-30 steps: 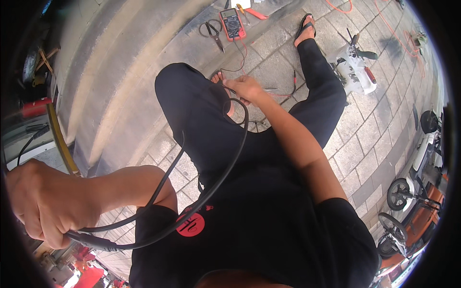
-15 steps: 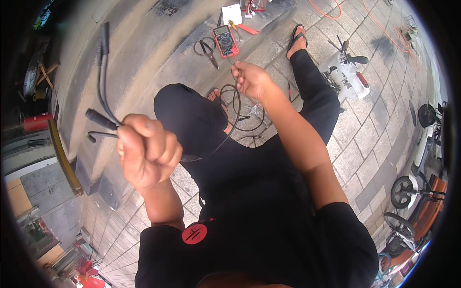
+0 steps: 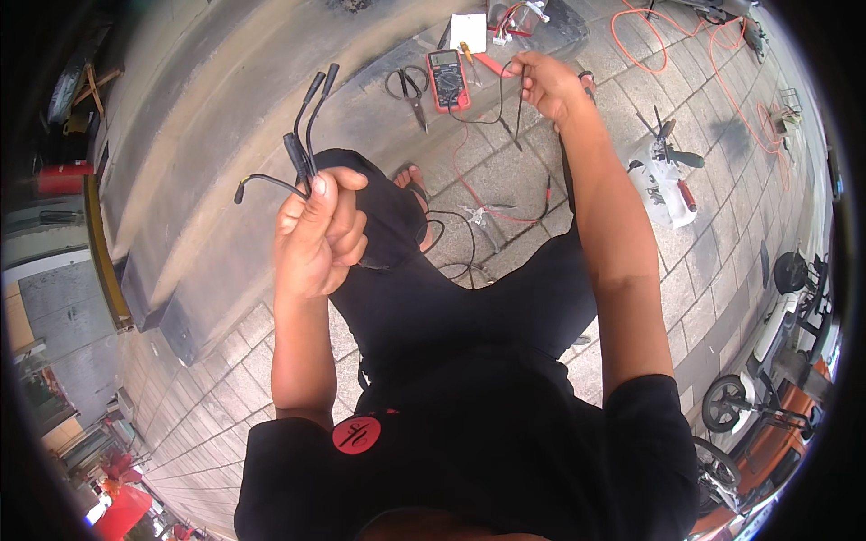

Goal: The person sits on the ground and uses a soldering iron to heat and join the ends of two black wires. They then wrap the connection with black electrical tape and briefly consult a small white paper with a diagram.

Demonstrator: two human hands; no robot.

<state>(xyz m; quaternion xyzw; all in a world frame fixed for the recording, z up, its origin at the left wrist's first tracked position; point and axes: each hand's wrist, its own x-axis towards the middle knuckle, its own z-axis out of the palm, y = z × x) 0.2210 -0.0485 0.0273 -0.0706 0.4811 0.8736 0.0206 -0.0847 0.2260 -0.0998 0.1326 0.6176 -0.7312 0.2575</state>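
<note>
My left hand (image 3: 320, 230) is raised at the left, its fingers closed round a black cable splitter (image 3: 298, 158). Several short leads with plug ends fan out above the fist, one bending left. Beyond my knees, my right hand (image 3: 548, 87) pinches a thin black test lead (image 3: 520, 113) that hangs below the fingers. A black wire loops from near it to the red-framed multimeter (image 3: 448, 81) on the stone ledge. The red test probe (image 3: 548, 189) lies on the paving between my legs, and a black cable (image 3: 471, 248) lies in coils near my left foot.
Scissors (image 3: 410, 95) lie left of the multimeter. A yellow-handled screwdriver (image 3: 466, 51), white paper (image 3: 469, 32) and a box with wired connectors (image 3: 519, 18) are behind. A white bag with tools (image 3: 663, 185) sits on the right; an orange cord (image 3: 663, 68) crosses the paving.
My right hand has moved away and to the right, beyond the multimeter, drawing the black lead along. My left hand has shifted right, turning the splitter ends upright. The coiled cable has dropped lower.
</note>
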